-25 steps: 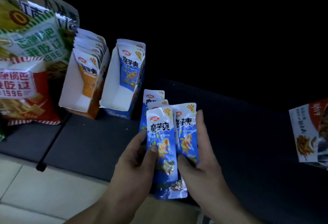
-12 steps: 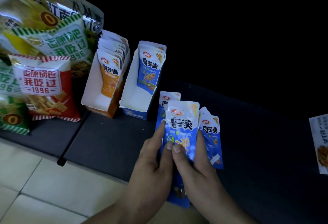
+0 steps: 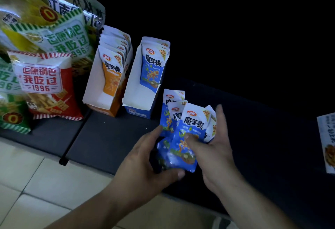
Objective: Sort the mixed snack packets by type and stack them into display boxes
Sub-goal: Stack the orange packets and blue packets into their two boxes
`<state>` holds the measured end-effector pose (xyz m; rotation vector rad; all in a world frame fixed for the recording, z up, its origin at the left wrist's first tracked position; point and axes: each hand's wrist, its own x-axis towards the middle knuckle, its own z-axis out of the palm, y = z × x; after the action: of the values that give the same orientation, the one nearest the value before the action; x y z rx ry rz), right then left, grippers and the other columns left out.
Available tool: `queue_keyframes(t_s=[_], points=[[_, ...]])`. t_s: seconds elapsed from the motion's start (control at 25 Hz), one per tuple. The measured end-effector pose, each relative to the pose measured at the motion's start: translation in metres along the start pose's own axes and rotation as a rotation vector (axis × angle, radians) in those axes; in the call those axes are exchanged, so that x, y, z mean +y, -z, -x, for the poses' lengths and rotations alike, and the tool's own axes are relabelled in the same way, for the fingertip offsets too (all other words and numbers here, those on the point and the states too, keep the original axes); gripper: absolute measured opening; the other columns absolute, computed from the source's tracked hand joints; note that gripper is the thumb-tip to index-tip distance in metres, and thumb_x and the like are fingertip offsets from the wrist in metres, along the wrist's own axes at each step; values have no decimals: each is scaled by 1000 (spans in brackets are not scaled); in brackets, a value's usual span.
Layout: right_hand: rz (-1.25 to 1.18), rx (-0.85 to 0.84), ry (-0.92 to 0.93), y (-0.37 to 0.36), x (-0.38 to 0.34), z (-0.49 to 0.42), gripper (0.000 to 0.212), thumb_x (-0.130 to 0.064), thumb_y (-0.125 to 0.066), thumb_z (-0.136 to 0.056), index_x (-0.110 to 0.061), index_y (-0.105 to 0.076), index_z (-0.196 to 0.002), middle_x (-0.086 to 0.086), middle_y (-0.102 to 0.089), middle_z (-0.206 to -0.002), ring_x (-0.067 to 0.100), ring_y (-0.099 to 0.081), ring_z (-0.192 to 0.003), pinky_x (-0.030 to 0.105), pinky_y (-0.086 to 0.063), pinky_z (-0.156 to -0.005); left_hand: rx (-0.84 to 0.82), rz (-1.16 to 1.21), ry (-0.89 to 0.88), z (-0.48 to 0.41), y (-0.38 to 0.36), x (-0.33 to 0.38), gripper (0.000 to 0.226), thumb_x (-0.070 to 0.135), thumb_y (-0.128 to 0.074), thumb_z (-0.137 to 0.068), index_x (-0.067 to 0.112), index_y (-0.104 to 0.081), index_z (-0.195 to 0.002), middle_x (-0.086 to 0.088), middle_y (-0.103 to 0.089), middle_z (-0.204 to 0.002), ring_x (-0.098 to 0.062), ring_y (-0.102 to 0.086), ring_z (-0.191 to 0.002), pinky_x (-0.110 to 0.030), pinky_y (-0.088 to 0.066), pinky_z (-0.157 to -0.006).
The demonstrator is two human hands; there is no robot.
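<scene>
Both hands hold a fanned bundle of blue snack packets over the dark table. My left hand grips the bundle's lower left edge, thumb under its bottom. My right hand cups the right side, thumb pressed on the front packet. Behind stands the blue display box with blue packets upright at its back. To its left, the orange display box holds a row of orange packets.
Large snack bags lean at the left: a red one and green ones. Another carton shows at the right edge. The dark table ends at a front edge above pale floor tiles.
The spread packets have been gathered into a tighter bundle. My left hand slid down to its bottom and my right hand closed in on its right side. The view shifted left.
</scene>
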<state>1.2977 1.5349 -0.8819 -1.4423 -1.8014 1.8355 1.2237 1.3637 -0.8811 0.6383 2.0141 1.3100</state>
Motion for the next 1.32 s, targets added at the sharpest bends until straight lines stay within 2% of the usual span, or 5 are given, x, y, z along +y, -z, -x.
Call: queue_keyframes(t_s=[0.52, 0.8, 1.04, 1.2, 1.32], points=[[131, 24, 17, -6, -3, -14, 90, -25, -80, -74, -70, -34, -137, -12, -62, -132, 8, -74, -93, 38, -65, -77, -97, -579, -22, -16, -15, -31, 114, 46, -80, -72, 34, -12, -162, 17, -26, -137, -8, -53, -118, -26, -51, -91], [46, -133, 117, 2, -30, 0, 102, -1, -73, -89, -82, -29, -133, -20, -64, -133, 18, -75, -101, 50, -62, -89, -52, -328, -110, -16, -5, -14, 97, 67, -81, -66, 34, -45, -150, 25, -34, -143, -2, -46, -133, -26, -44, -109], [-108, -387, 213, -6, -65, 25, 107, 10, -65, -93, -77, -23, -139, -17, -73, -120, 20, -75, -104, 50, -61, -86, -95, 433, -155, -6, 7, 51, 69, 10, -53, -104, 41, -24, -158, 15, -61, -143, -7, -57, -133, -30, -50, -108], [-185, -343, 290, -37, -67, 35, 94, -13, -67, -85, -74, -25, -143, -17, -53, -148, 18, -71, -112, 54, -58, -92, -18, 225, -200, 1, 6, 28, 72, 73, -34, -98, 44, -12, -161, 18, -28, -166, -7, -26, -154, -48, -24, -125], [-193, -404, 251, -44, -75, 29, 98, -2, -69, -91, -73, -26, -143, -23, -68, -126, 24, -74, -96, 53, -62, -84, -60, 334, -189, 4, 30, 44, 66, 26, -56, -105, 48, -22, -157, 18, -54, -150, -13, -56, -135, -39, -49, -111]])
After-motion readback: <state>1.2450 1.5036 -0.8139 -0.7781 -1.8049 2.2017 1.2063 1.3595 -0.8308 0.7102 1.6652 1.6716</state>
